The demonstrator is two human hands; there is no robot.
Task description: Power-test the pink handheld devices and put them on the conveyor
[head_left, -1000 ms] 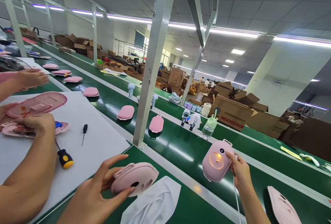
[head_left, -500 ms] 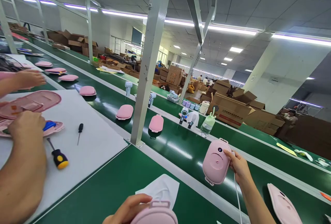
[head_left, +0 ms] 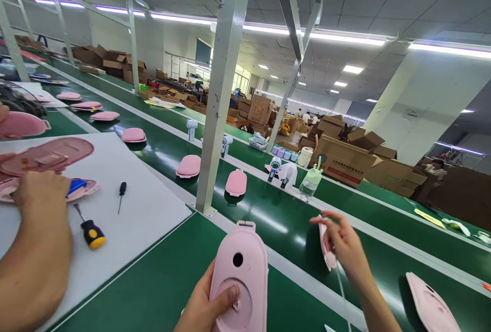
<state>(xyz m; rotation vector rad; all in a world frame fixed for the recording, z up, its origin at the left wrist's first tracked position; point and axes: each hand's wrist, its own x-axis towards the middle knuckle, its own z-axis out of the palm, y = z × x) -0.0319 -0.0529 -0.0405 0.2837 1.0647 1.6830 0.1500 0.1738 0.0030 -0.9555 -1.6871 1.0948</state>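
Observation:
In the lower middle my left hand (head_left: 209, 301) grips a pink oval device (head_left: 255, 263), thumb on its round recess; a dark hole shows above that. My right hand (head_left: 347, 250), to the right over the belt, has its fingers bent around another pink oval device (head_left: 325, 245), seen almost edge-on. A white cable (head_left: 341, 288) hangs below this hand; where its upper end goes is hidden. Further right lies one more pink device (head_left: 431, 301), recess side up.
Several pink devices lie along the green conveyor belt (head_left: 280, 232). A metal post (head_left: 222, 91) rises from its near edge. At left, a co-worker's hand (head_left: 42, 191) works over an opened pink shell (head_left: 82, 189), near two screwdrivers (head_left: 92, 232). A green-capped bottle (head_left: 310, 181) stands beyond the belt.
My left hand has raised its pink device, whose recessed face now shows. The device at my right hand has turned from face-on to nearly edge-on. The white sheet behind my left hand is out of sight.

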